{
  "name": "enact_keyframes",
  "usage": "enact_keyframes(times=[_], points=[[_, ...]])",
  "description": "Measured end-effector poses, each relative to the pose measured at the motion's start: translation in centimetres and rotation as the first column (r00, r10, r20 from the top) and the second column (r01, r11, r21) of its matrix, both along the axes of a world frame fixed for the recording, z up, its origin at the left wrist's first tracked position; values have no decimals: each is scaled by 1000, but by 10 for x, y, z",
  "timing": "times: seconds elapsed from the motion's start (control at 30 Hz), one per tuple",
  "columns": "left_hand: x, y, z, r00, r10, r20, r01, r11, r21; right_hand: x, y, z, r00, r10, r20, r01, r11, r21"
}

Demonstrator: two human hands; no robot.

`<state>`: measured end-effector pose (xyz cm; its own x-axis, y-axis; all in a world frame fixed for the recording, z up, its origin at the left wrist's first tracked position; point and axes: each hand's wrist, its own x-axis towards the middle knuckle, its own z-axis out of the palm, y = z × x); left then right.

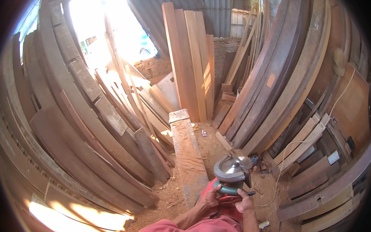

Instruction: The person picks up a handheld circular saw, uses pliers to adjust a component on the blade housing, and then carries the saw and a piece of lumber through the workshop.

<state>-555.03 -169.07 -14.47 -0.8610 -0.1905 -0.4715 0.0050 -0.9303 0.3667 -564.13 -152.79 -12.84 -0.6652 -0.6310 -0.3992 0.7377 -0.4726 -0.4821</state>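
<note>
Circular saw (232,172) is gripped at its near side — fingers of left hand (213,197) and right hand (245,202) curled — beside a dusty plank (188,150)

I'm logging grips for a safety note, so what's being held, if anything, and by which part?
A power tool, by the near end of its green body: left hand on the left, right hand on the right.

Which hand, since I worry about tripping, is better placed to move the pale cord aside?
Right, I'd judge: the right hand is nearer the pale cord, which lies on that side. The left hand is farther across, and both hands hold the power tool.
</note>
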Motion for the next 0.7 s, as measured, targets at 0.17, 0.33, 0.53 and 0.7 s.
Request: enact_keyframes(times=[0.17,0.33,0.53,0.7], points=[[-2,-41,-7,980,-72,-184,58,995,-79,3,-26,20,972,154,-178,-179,975,-133],[26,-52,-22,975,-48,-216,31,996,-80,19,-43,0,961,269,-72,-278,942,-189],[59,-43,-18,962,-24,-274,63,989,133,42,-52,11,983,182,-6,-181,976,-117],[47,-45,-13,977,-81,-196,109,985,134,24,-42,-12,978,197,65,-185,970,-156]])
